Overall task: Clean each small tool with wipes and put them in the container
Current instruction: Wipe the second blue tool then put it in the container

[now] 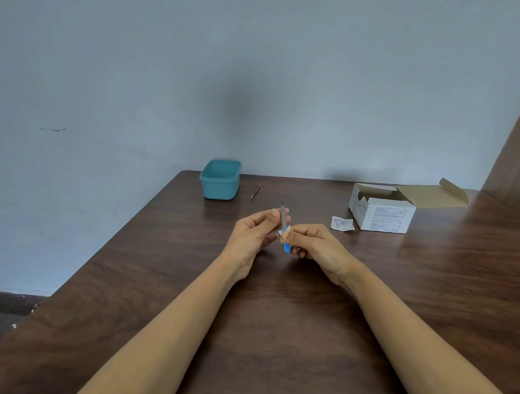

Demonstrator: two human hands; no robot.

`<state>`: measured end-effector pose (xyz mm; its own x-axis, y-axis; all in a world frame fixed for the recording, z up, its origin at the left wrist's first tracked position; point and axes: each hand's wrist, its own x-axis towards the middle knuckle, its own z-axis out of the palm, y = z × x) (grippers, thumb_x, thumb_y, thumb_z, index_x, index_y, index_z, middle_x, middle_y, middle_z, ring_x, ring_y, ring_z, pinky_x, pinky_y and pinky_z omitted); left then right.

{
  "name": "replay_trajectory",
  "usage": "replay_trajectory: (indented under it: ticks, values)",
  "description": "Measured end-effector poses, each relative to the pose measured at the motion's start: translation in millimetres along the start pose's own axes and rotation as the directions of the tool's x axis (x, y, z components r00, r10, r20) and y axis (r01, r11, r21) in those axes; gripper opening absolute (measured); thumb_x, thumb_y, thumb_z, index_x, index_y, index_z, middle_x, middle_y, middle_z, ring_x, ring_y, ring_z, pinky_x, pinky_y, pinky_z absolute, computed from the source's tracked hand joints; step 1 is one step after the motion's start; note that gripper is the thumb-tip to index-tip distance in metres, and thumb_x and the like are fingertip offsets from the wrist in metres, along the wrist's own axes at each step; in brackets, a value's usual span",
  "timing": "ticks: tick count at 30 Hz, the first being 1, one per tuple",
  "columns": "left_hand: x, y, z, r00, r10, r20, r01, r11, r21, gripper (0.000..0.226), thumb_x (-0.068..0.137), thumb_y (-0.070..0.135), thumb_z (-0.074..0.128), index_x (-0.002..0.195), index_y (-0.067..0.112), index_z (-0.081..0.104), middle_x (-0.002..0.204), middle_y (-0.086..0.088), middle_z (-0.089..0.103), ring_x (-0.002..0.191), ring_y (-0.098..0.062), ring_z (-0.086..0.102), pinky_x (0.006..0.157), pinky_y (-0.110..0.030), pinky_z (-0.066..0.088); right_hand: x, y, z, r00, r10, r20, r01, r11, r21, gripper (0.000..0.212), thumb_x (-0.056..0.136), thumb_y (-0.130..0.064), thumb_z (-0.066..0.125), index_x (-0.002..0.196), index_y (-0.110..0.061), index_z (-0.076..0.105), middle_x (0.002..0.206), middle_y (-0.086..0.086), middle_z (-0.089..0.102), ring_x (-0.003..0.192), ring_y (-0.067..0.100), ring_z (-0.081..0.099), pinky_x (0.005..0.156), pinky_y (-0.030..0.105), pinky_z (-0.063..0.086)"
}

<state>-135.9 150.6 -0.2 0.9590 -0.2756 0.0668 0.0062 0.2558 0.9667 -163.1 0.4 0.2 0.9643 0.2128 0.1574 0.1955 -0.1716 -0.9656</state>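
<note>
Blue-handled file (pixel 282 213) upright in white wipe (pixel 286 230); tweezers (pixel 255 192) near open teal container (pixel 219 190).

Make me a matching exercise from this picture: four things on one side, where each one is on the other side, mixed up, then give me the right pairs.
Things
1. teal container
2. tweezers
3. blue-handled file
4. torn packet

Places
a. gripped by the left hand and right hand
b. flat on the table, beside the open white box
c. standing at the table's far edge
d. lying just right of the container

Pairs: 1-c, 2-d, 3-a, 4-b
</note>
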Motion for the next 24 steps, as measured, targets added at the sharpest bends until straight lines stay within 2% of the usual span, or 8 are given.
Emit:
replay_trajectory:
  ticks: [2,6,9,12,19,24]
  values:
    - [0.0,1.0,-1.0,1.0,-0.01,0.021,0.01,1.0,-0.016,0.035,0.078,0.036,0.064,0.107,0.017,0.071,0.107,0.0,0.073,0.104,-0.011,0.066,0.093,-0.027,0.048,0.3,0.5,-0.3,1.0,0.005,0.014,-0.005,1.0,-0.018,0.025,0.092,-0.017,0.059,0.071,-0.021,0.071,0.066,-0.007,0.059,0.062,0.006,0.047,0.06,0.02,0.037]
    - [0.2,2.6,-2.4,0.999,-0.044,0.017,0.044,0.998,-0.033,0.018,0.09,0.022,0.06,0.103,0.015,0.071,0.102,-0.001,0.074,0.098,-0.01,0.067,0.093,-0.027,0.048,0.3,0.9,-0.7,0.999,0.009,0.054,-0.007,0.999,-0.038,0.028,0.092,-0.018,0.059,0.067,-0.023,0.071,0.067,-0.005,0.059,0.062,0.006,0.046,0.06,0.02,0.035]
    - [1.5,2.9,-3.5,0.999,-0.053,-0.008,0.052,0.996,-0.067,0.014,0.091,0.019,0.06,0.098,0.015,0.071,0.093,0.002,0.075,0.091,-0.009,0.067,0.089,-0.026,0.05,-0.7,-0.5,-0.1,0.998,0.018,0.059,-0.015,0.999,-0.051,0.022,0.09,-0.022,0.062,0.071,-0.022,0.072,0.071,0.001,0.06,0.064,0.007,0.047,0.061,0.02,0.036]
    - [1.7,2.3,-3.7,0.999,-0.029,-0.014,0.028,0.998,-0.061,0.012,0.089,0.017,0.062,0.096,0.013,0.071,0.087,0.003,0.075,0.086,-0.008,0.066,0.085,-0.025,0.049,-1.5,-0.5,0.5,0.999,0.018,0.034,-0.016,0.999,-0.04,0.012,0.088,-0.021,0.065,0.079,-0.019,0.073,0.07,-0.004,0.063,0.062,0.005,0.047,0.059,0.016,0.038]
    - [-0.9,0.9,1.9,1.0,0.021,0.009,-0.02,0.999,-0.027,0.01,0.087,0.012,0.064,0.095,0.011,0.071,0.084,0.003,0.075,0.077,-0.003,0.069,0.072,-0.016,0.055,-0.1,2.2,-0.9,1.0,0.015,-0.017,-0.014,0.998,0.055,0.006,0.084,-0.018,0.069,0.081,-0.017,0.075,0.067,-0.007,0.065,0.058,0.002,0.047,0.056,0.015,0.037]
    - [-3.4,1.5,3.3,0.999,0.019,-0.044,-0.021,0.999,-0.04,0.009,0.082,0.021,0.067,0.089,0.02,0.073,0.085,0.006,0.076,0.088,-0.007,0.065,0.092,-0.03,0.045,1.8,-2.9,-2.7,0.997,0.077,0.022,-0.078,0.996,0.04,0.012,0.084,-0.019,0.069,0.073,-0.019,0.073,0.057,-0.008,0.062,0.052,0.001,0.047,0.055,0.017,0.036]
